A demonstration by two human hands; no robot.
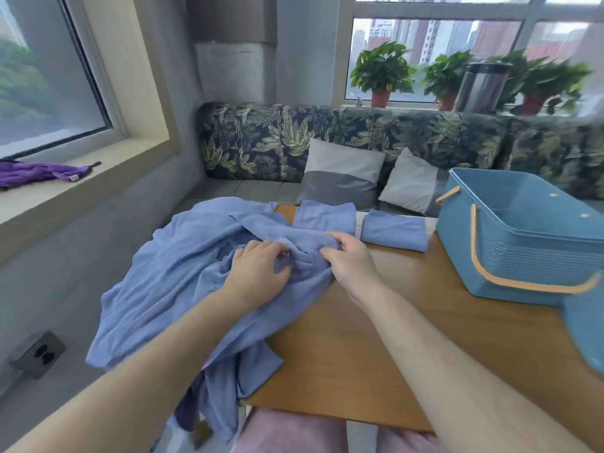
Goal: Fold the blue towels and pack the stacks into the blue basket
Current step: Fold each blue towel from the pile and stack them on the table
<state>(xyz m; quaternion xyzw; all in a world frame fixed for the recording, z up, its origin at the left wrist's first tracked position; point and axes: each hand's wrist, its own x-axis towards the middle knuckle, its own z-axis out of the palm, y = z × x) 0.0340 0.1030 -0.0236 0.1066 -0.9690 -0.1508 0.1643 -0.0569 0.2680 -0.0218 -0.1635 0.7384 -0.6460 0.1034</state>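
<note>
A heap of unfolded blue towels (183, 282) covers the left part of the wooden table (408, 338) and hangs over its left edge. My left hand (258, 276) lies on the heap with its fingers curled into the cloth. My right hand (351, 259) pinches a bunched fold of the same heap right beside it. Two folded blue towels lie at the table's far edge: one (327, 215) just behind my hands, the other (395, 230) to its right. The blue basket (510, 256) with tan handles stands empty at the right.
A leaf-patterned bench with two grey cushions (343, 174) runs behind the table. Potted plants (380, 73) and a metal canister (480, 86) stand on the far sill. A purple cloth (36, 173) lies on the left sill. Another blue object (588, 331) shows at the right edge.
</note>
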